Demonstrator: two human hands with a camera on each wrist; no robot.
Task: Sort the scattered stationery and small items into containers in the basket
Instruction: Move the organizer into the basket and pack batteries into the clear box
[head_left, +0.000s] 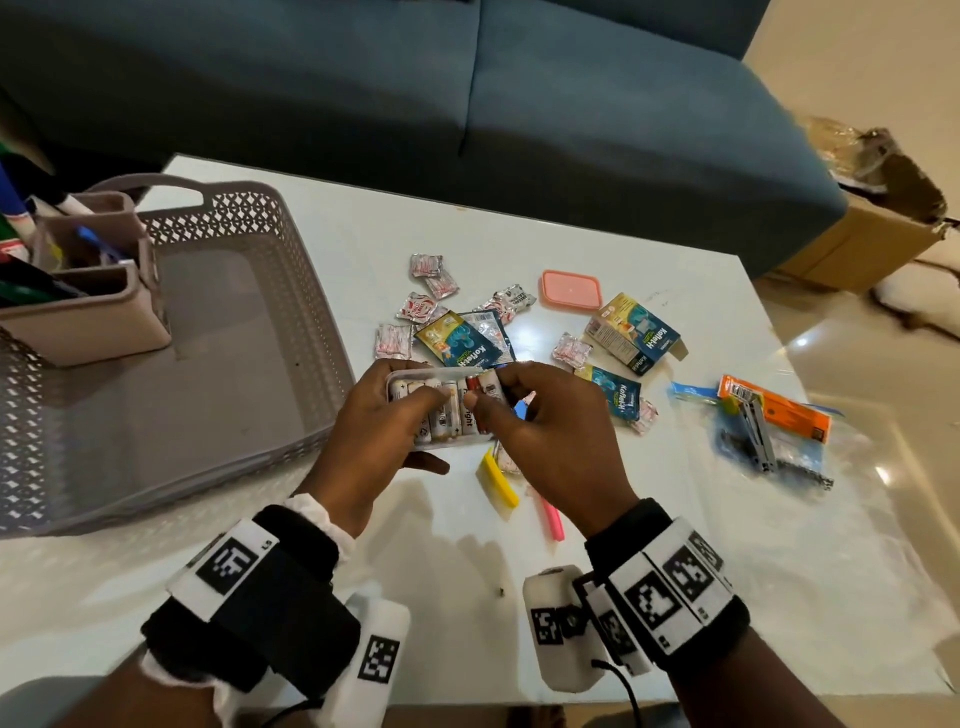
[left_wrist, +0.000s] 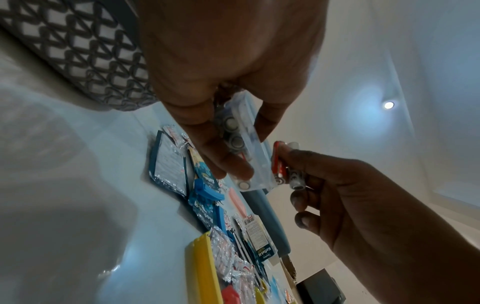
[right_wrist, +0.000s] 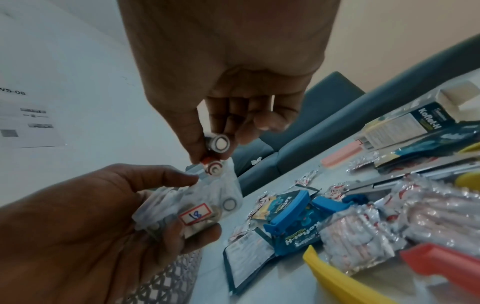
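Both hands are up over the table (head_left: 571, 545), right at the centre of the head view. The left hand (head_left: 371, 441) grips a clear plastic box (head_left: 441, 410) of batteries, fingers curled under it and thumb on top. The right hand (head_left: 550, 441) pinches two batteries (left_wrist: 284, 164), a red one and a white one, at the box's 3 o'clock edge. From the right wrist view they hover at the rim, not yet seated.

The risk is plain: two cylinders in one pinch can roll against each other, and if either slips it drops onto the packets below. The box looks nearly full, so a forced fit could tip it in that left grip and spill the row.

The grey basket (head_left: 291, 322) waits at 9 o'clock, its pen holder (head_left: 88, 322) at the far left. Foil sachets (head_left: 431, 275), a pink lid (head_left: 570, 290) and a yellow clip (head_left: 498, 483) lie scattered around from 12 to 6 o'clock, unsorted
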